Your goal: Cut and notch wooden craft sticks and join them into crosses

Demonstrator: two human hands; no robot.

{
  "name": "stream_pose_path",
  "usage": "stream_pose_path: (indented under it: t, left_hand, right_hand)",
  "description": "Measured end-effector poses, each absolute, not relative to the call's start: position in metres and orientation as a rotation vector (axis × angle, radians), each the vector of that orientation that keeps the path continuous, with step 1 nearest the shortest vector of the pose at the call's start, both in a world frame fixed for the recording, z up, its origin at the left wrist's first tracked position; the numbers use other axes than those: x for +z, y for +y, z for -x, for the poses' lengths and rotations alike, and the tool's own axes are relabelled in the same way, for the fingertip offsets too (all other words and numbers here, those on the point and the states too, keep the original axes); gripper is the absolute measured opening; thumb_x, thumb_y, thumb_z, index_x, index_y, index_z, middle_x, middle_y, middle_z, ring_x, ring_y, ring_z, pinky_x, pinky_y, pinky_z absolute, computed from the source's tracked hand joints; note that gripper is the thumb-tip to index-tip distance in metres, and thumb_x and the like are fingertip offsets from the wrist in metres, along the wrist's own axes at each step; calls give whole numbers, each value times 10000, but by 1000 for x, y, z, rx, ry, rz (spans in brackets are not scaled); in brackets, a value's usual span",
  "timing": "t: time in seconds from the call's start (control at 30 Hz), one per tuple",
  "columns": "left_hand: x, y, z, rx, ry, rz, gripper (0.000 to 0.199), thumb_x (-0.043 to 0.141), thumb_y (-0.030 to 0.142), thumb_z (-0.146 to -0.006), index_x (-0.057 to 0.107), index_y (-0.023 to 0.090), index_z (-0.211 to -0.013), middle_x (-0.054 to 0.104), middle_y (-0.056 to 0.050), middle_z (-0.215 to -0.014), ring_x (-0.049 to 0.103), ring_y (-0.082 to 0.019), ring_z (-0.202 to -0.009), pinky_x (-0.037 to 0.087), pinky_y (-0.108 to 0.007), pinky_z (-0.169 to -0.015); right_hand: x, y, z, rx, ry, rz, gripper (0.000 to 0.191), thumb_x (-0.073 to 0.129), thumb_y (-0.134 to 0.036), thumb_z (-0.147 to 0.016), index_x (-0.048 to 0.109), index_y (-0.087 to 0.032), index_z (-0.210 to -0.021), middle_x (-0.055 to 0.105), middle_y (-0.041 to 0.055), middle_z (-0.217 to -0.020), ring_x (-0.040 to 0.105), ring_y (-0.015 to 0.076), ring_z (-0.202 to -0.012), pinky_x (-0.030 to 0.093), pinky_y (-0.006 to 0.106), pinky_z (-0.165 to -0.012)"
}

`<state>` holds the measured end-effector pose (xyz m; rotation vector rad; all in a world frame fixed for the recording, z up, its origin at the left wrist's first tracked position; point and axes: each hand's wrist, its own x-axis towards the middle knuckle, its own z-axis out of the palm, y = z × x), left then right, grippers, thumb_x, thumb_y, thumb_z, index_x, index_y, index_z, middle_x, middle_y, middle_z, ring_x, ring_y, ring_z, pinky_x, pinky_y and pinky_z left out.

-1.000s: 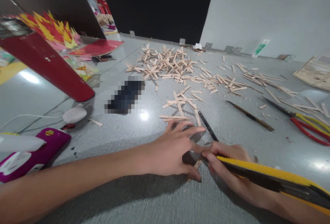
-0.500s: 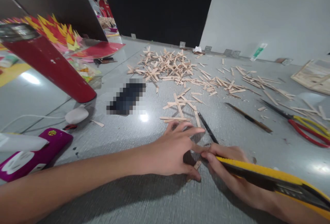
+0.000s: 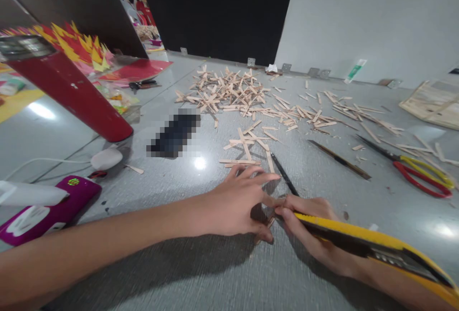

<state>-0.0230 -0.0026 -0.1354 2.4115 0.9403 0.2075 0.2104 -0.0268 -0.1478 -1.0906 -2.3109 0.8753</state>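
My left hand (image 3: 242, 201) lies low over the grey tabletop, its other fingers spread and its thumb and index finger pressing a small wooden stick (image 3: 271, 222) against the table. Most of that stick is hidden beneath the fingers. Wrapped around a yellow and black utility knife (image 3: 362, 240) is my right hand (image 3: 308, 218), close against my left index fingertip. The knife's tip is hidden behind the fingers. Just beyond my hands lie a dark slim tool (image 3: 284, 173) and several loose wooden sticks (image 3: 245, 146).
A pile of wooden sticks (image 3: 229, 89) spreads toward the back. On the right lie a narrow metal blade tool (image 3: 339, 159) and red-yellow-handled scissors (image 3: 423, 175). A red flask (image 3: 79, 91), a pixelated dark object (image 3: 174, 134) and a purple box (image 3: 75, 206) are to the left.
The view has shifted slightly, so the things on the right appear a little further left. Both hands keep nearly the same pose, and the knife stays in my right hand.
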Motion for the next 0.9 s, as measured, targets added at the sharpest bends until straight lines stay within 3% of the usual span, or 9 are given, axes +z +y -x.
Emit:
stream_pose_path:
  t: [0.13,0.6,0.9]
  left_hand:
    - [-136,-2,24,218,924,-2390,440,766,647,-880,769,391,-1238,418,-49,-1684,280,-464,-1555,244,-729,-1159]
    - [-135,0,24,211,904,-2409,402,738,678,-885,801,343,-1098,427,-50,-1672,291,-449,-1545,274,-687,-1155]
    - [-136,1,23,185,914,-2432,426,761,659,-876,783,382,-1200,420,-65,-1679,290,-461,-1550,248,-722,-1155]
  right_hand:
    - [-143,-25,-209,938,-2276,1106,364,470,-324,-1081,565,-233,-741,549,-70,-573,528,99,-478,384,262,-485]
    - [-143,-24,-207,997,-2309,1091,358,460,-332,-1075,550,-239,-741,553,-58,-588,538,119,-492,371,283,-502]
    - [-144,-26,-206,952,-2342,1077,363,405,-311,-1089,476,-267,-735,496,-52,-579,520,147,-475,372,319,-517]
